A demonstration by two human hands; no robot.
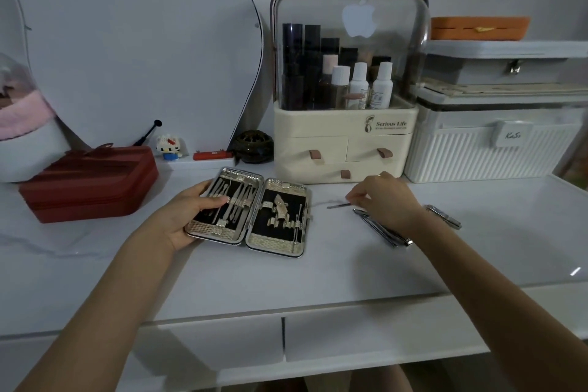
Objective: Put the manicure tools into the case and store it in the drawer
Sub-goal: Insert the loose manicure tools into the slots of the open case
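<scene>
Silver-trimmed and lined in black, the manicure case [248, 212] lies opened flat on the white tabletop [222, 277], in front of a cream cosmetic organizer [345, 137]. Much is hard to read: the tools strapped into its left half overlap and blur together, so their number cannot be told, and the right half shows a few small pieces too dim to name. The left hand [187, 210] grips the case's left edge, thumb curled over the tools inside, fingers hidden beneath. The right hand [386, 199] hovers right of the case, its fingertips pinching one thin metal tool [339, 206] that points toward the case; motion blur smears its tip. Partly hidden under that wrist lie long metal tools [383, 229], perhaps two or three pressed together. One nail clipper [444, 216] rests further right, apart from them. Two drawer fronts [286, 340] show below the table edge, both cut by the forearms. The organizer has three small drawers with brown tabs. One red zip box [90, 183] sits at left.
</scene>
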